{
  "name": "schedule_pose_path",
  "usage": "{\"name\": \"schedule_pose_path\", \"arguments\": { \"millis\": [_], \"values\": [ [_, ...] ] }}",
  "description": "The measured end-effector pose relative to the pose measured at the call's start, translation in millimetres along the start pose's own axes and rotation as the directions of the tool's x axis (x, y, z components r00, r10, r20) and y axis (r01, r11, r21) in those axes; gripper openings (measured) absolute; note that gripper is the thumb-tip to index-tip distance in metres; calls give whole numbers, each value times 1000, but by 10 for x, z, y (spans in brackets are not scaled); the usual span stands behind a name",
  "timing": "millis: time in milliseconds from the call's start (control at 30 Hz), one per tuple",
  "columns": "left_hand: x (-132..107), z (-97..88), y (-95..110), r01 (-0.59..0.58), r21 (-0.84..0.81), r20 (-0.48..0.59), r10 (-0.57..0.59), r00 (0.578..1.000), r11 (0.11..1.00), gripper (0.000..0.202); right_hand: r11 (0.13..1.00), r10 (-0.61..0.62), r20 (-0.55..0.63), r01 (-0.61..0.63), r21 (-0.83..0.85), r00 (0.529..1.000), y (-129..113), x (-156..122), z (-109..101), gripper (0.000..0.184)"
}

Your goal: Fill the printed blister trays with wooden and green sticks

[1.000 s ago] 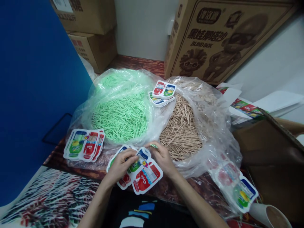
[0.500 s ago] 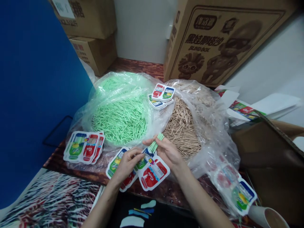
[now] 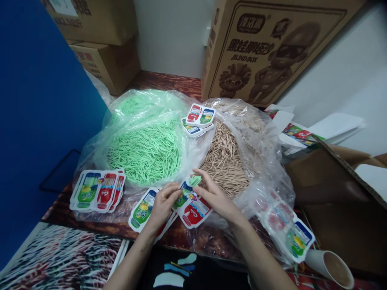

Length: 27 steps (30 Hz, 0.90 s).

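One blue panel point(image 3: 39, 112) occupied the left margin of the view. To its right extended a dark wood-grain surface point(image 3: 169, 80), which supported most of the materials. At its rear stood a tall printed carton point(image 3: 256, 52) lettered "BLIND BOX"; at the right was an open carton point(image 3: 326, 213), its interior in shadow. At the centre, a transparent left bag point(image 3: 93, 157) contained loose green sticks point(image 3: 145, 153), and an adjoining right bag point(image 3: 266, 149) contained loose tan sticks point(image 3: 226, 169). A pair of smaller cartons point(image 3: 96, 24), stacked one upon the other, filled the upper left.

Next in size was a pile of jar-printed cards point(image 3: 96, 191) at the front left, with green and tan sticks visible in its topmost card. The right hand point(image 3: 216, 197) had its grip drawn together, thumb and forefinger pinching a bundle of green sticks at the upper edge of the held card. The left hand point(image 3: 163, 205) had its grip closed on the left side of that held card point(image 3: 195, 213), which was tilted in front of the two bags. Further cards point(image 3: 142, 213) lay partly hidden by the left hand; contact between them could not be determined. A white cup point(image 3: 331, 266) lay tipped at the lower right. Smallest was the pinched bundle of green sticks point(image 3: 195, 180) itself.
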<state>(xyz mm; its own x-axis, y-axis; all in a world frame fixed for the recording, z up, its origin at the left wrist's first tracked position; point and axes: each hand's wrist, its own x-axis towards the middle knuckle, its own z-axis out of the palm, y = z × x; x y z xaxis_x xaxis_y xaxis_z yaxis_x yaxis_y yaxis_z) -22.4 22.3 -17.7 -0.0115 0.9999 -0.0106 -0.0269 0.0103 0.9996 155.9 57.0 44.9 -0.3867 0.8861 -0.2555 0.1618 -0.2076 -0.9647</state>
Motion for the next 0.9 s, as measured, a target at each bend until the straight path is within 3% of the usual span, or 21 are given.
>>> {"name": "schedule_pose_path", "arguments": {
  "millis": [100,200,300,400,500,633,700,800,900],
  "values": [
    [44,52,3,-1,-39,-22,0,1000,999,18,956,-177,-119,142,-257,977,6,-77,-38,36],
    [59,102,-4,22,-82,-21,-23,1000,996,17,846,-349,-72,281,-453,935,25,-121,-13,29],
    [45,131,-15,67,-122,-77,-77,994,990,16,794,-419,-45,341,-504,907,30,-139,15,36],
    [15,144,-19,131,-183,-125,-155,980,974,18,805,-429,-70,345,-483,901,23,-132,16,27],
    [-15,157,-8,175,-235,-126,-208,970,956,18,817,-398,-15,348,-460,917,23,-123,9,16],
    [-36,178,16,197,-297,-95,-234,968,935,19,840,-435,-109,359,-408,894,24,-168,17,20],
    [-37,183,29,187,-296,-74,-218,973,937,18,837,-430,-103,353,-419,897,22,-205,21,20],
    [-29,178,47,196,-271,-2,-204,979,942,16,828,-387,-33,331,-452,922,20,-246,13,14],
    [-24,163,63,245,-208,139,-219,966,947,18,828,-390,-61,321,-459,919,25,-262,-12,16]
  ]
}}
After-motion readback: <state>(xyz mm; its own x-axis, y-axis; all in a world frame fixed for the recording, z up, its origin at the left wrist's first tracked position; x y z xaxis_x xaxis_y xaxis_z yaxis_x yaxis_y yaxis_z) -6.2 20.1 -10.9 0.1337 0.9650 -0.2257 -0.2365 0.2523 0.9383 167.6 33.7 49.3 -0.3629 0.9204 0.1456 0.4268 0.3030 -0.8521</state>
